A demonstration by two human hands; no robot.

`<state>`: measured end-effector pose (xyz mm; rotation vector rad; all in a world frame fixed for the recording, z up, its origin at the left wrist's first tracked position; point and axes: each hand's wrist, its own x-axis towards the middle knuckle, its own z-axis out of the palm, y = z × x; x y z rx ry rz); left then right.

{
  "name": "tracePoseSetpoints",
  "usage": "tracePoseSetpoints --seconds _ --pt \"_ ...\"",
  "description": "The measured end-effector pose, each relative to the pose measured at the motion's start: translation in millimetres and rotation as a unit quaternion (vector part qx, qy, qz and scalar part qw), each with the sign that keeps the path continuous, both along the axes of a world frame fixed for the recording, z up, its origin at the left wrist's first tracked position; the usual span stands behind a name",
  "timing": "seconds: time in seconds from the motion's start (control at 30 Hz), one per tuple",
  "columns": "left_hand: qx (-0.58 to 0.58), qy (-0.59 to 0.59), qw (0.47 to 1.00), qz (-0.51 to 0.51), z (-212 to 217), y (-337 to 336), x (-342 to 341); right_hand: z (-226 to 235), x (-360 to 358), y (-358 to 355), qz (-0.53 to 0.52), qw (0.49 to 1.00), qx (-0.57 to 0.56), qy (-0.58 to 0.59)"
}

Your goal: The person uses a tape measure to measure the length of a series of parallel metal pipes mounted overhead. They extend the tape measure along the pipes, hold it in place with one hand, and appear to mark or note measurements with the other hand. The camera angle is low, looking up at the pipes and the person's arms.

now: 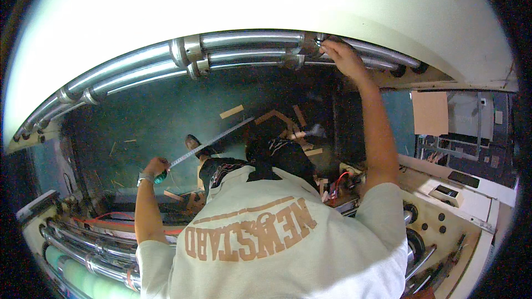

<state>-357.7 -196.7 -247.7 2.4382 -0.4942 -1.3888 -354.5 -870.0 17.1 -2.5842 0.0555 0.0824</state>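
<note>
My left hand [157, 165] is low on the left, closed around a tape measure [160, 178] with a green case. Its pale blade [213, 140] is drawn out and slants up to the right, past my legs. My right hand [339, 55] reaches up to the long steel shafts [252, 40]. Its fingers are bent together at a metal collar [308, 44] on the upper shaft, by a small shiny part. What exactly they grip there is hidden by the fingers.
More collars [193, 48] sit along the paired shafts. Cardboard scraps [231, 112] litter the dark floor around my shoe [192, 142]. Chrome rollers [94, 260] and a red hose [113, 216] lie behind me on the left. A pale machine frame [443, 194] stands at the right.
</note>
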Motion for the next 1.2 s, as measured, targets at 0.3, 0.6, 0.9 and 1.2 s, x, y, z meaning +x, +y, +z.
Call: tracePoseSetpoints --seconds 0.3,0.6,0.9,1.2 --pt "0.036 0.048 0.991 0.120 -5 -26 -44 59 40 4 -0.009 0.990 -0.126 0.064" --pt "-0.002 0.032 0.997 0.077 -49 -13 -38 -33 -13 21 -0.191 0.970 0.116 0.092" --pt "0.034 0.031 0.995 0.089 5 4 -14 -49 28 155 -0.425 0.498 0.732 -0.190" --pt "0.009 -0.064 0.996 0.063 17 35 -62 -48 41 155 -0.437 0.452 0.748 -0.213"
